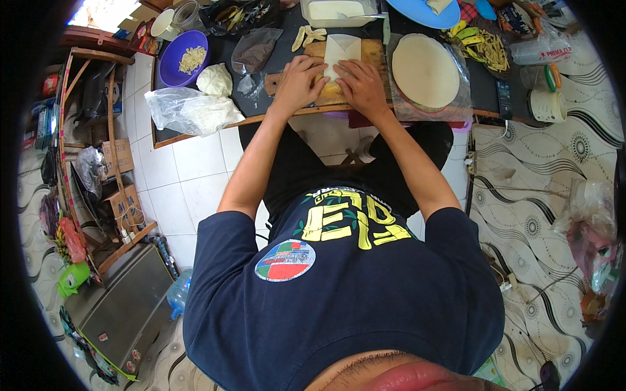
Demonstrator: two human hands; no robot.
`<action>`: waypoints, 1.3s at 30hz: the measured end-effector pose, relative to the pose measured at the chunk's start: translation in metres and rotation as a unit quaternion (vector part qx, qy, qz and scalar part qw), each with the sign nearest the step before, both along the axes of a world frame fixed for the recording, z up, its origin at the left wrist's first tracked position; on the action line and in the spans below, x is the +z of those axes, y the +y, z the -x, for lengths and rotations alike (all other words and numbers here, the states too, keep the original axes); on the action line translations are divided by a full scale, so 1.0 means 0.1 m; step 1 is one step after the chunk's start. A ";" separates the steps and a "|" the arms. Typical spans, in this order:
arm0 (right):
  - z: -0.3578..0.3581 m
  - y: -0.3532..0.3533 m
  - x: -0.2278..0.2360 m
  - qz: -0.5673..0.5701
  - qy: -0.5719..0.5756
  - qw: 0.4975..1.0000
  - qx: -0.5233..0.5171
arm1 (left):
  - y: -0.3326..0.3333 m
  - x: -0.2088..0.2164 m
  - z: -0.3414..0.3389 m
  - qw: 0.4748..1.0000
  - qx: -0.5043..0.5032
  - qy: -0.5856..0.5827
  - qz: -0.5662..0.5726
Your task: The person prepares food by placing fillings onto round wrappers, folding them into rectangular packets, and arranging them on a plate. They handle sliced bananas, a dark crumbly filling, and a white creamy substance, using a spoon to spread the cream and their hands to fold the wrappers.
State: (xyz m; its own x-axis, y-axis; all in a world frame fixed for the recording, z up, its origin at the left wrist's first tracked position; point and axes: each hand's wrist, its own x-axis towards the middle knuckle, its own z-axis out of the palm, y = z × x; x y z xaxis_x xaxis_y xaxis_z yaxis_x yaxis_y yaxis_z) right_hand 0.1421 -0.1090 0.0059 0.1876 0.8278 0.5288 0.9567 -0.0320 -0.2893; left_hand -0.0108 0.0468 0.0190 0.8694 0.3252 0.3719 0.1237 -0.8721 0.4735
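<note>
A pale, thin wrapper sheet (pixel 343 47) lies on a wooden cutting board (pixel 373 55), its sides folded in toward the top like an envelope. My left hand (pixel 300 85) holds the wrapper's lower left side with curled fingers. Opposite it, my right hand (pixel 362 88) presses its fingers on the lower right side. Whatever the rolled lower part contains is hidden. Peeled banana pieces (pixel 308 38) lie just beyond the board. To the right, a round stack of wrapper sheets (pixel 426 70) rests on plastic.
At the left stand a purple bowl (pixel 163 65) of chopped pale pieces and a plastic bag (pixel 192 111). Behind the board is a white tub (pixel 313 19) with a utensil across it. A blue plate (pixel 411 12) and banana peels (pixel 486 49) sit at the far right.
</note>
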 end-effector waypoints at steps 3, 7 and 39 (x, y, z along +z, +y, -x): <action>0.00 -0.01 0.01 -0.005 0.001 1.000 0.003 | -0.04 0.06 -0.04 0.998 -0.038 0.017 -0.037; -0.01 -0.04 -0.01 0.050 -0.001 0.999 0.008 | -0.12 -0.06 -0.07 0.992 -0.101 0.020 -0.079; -0.03 -0.35 0.04 0.140 0.002 0.990 0.019 | -0.20 -0.13 -0.06 0.991 -0.058 0.066 -0.096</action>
State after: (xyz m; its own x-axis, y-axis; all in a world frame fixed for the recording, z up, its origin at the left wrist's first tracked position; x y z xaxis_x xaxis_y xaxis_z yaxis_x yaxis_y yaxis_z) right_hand 0.1448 -0.1442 0.0098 0.1547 0.9481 0.2777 0.9579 -0.0751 -0.2772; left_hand -0.0053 0.0267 0.0060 0.9420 0.1536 0.2985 0.0662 -0.9567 0.2834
